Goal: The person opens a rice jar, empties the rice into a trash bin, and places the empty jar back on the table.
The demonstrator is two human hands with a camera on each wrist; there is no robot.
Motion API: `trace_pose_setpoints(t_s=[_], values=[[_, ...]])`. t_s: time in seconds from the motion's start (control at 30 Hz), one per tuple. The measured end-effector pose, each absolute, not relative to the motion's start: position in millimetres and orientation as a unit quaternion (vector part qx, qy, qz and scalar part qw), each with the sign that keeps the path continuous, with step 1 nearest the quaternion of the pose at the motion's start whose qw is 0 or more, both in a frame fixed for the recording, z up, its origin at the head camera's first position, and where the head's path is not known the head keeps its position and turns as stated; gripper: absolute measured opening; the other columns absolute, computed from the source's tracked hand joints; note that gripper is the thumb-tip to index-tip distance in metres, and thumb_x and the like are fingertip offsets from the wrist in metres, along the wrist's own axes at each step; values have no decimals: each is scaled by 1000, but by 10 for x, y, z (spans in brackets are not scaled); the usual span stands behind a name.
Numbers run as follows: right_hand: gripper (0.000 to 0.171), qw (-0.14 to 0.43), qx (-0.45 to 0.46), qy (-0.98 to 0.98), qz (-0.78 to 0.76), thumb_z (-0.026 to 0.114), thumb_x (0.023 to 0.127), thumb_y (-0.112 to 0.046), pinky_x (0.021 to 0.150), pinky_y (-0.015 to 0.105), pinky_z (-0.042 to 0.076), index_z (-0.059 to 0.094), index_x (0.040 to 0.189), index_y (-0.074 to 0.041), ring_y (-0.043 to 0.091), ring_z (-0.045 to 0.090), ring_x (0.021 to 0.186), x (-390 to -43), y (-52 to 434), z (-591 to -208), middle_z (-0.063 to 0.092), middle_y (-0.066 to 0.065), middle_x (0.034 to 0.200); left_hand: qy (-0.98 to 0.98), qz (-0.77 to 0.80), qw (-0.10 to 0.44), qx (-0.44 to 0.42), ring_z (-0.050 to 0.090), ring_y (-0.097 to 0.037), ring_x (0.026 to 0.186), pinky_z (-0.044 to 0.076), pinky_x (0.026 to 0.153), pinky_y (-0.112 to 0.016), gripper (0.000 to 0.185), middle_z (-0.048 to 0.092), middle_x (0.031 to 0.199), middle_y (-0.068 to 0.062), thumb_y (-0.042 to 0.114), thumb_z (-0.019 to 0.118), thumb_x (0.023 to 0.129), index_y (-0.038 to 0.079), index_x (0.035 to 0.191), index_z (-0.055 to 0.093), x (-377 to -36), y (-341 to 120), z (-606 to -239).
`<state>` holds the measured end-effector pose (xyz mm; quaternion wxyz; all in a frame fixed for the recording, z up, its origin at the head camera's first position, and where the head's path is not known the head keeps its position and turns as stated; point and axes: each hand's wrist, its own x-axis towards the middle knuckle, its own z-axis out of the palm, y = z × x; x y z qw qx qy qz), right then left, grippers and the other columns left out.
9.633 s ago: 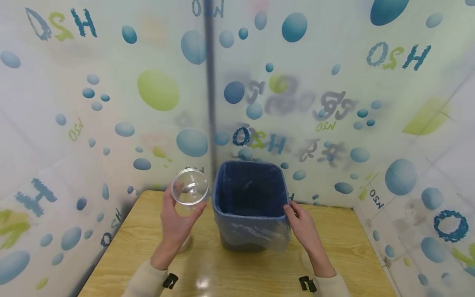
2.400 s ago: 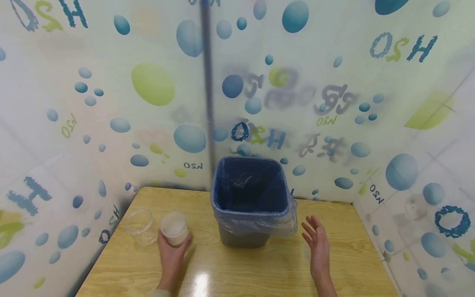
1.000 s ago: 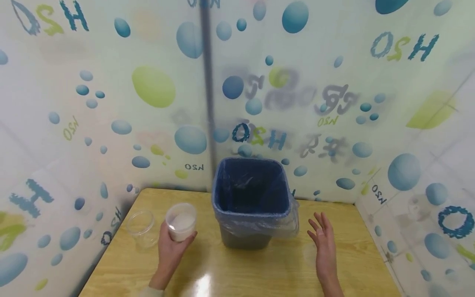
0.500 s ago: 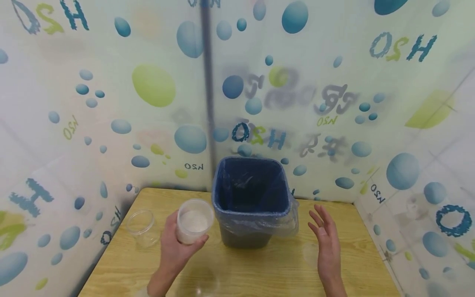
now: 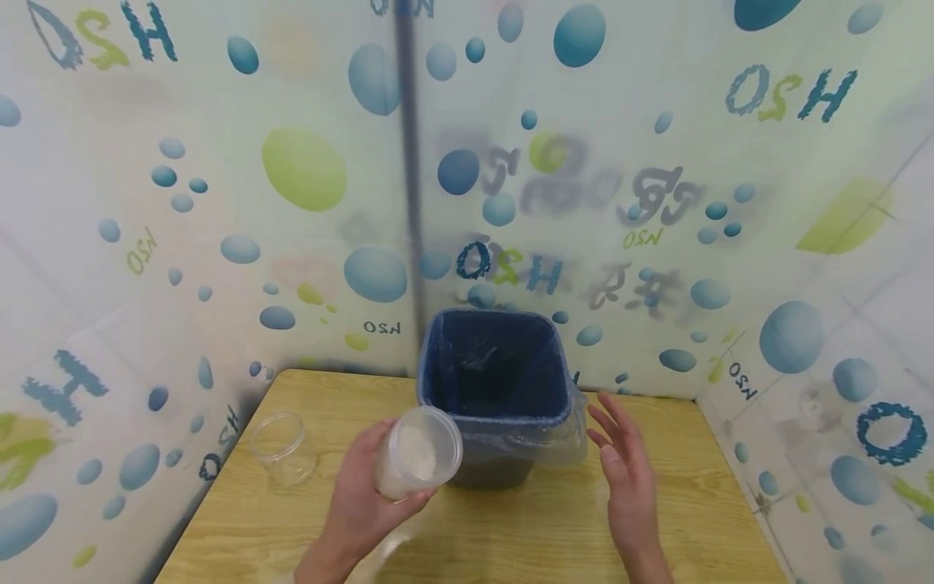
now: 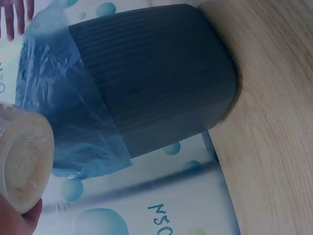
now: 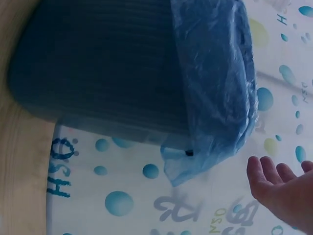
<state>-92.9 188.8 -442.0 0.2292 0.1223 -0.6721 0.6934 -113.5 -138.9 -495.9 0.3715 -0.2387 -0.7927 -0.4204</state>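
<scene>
A clear plastic tub (image 5: 417, 453) partly filled with something whitish is gripped by my left hand (image 5: 365, 495), thumb on the near side. It leans rightward, its open mouth level with the near left edge of the trash bin (image 5: 490, 472). In the left wrist view the tub's base (image 6: 27, 164) shows, with the contents pressed against it. My right hand (image 5: 629, 491) is held up beside the bin's right side, fingers loosely extended, touching nothing. A thin clear liner bag (image 7: 215, 78) is folded over the bin's rim and hangs loose at one corner.
An empty clear plastic cup (image 5: 283, 454) stands on the wooden table (image 5: 525, 535) at the left. Patterned curtains (image 5: 306, 259) enclose the table at the back and both sides.
Earlier my left hand held the empty cup and my right hand the bin's rim. The cup now stands at left; my left hand has lifted the tub, moved it right and tilted it.
</scene>
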Motion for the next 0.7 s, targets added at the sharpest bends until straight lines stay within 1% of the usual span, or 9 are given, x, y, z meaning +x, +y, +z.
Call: trace_pose_setpoints(t_s=[0.1,0.23,0.37,0.47,0.53,0.57,0.7], values=[[53,226,132,-689,676,38,103,8,109,24,43,41,155,0,23,49,140,-901,1811,-4398,45,14,158,-796,-404,371,-256,60,-28,113,38,103,-20,90,64,129,-14,53,87,76,-4,138,56,-1129,-1339,-4955],[56,226,159,-702,657,42,101,11,110,24,42,42,155,-2,22,49,140,-887,1713,-4383,44,20,157,-800,-378,375,-276,61,-30,109,43,98,-28,91,65,128,-12,43,93,64,-2,136,58,-1121,-1258,-4943],[57,247,218,-706,627,47,97,13,111,26,42,42,153,3,23,48,141,-938,1628,-4414,44,25,155,-806,-350,379,-292,62,-31,105,47,91,-38,94,65,124,-12,38,96,56,0,134,60,-1114,-1156,-4920],[59,252,242,-718,602,53,95,11,111,25,42,43,153,3,22,48,140,-965,1570,-4444,46,23,154,-817,-325,373,-296,62,-30,105,50,87,-43,97,65,124,-11,36,97,51,2,134,60,-1102,-1082,-4907],[62,246,249,-728,590,57,93,9,110,25,43,45,153,0,20,49,139,-966,1533,-4460,49,20,153,-827,-305,370,-294,62,-30,105,51,86,-45,99,65,123,-12,37,97,50,2,134,59,-1093,-1039,-4904],[63,241,249,-735,583,60,93,7,109,24,44,46,153,-2,18,49,139,-963,1516,-4465,50,18,153,-831,-297,369,-292,63,-30,105,52,86,-46,99,65,122,-12,38,98,50,2,134,60,-1089,-1018,-4903],[65,233,267,-757,548,69,89,0,103,27,49,50,151,-4,19,53,134,-961,1456,-4486,54,14,149,-844,-275,361,-287,63,-27,105,53,86,-46,98,66,121,-10,42,99,50,3,132,61,-1078,-950,-4904]])
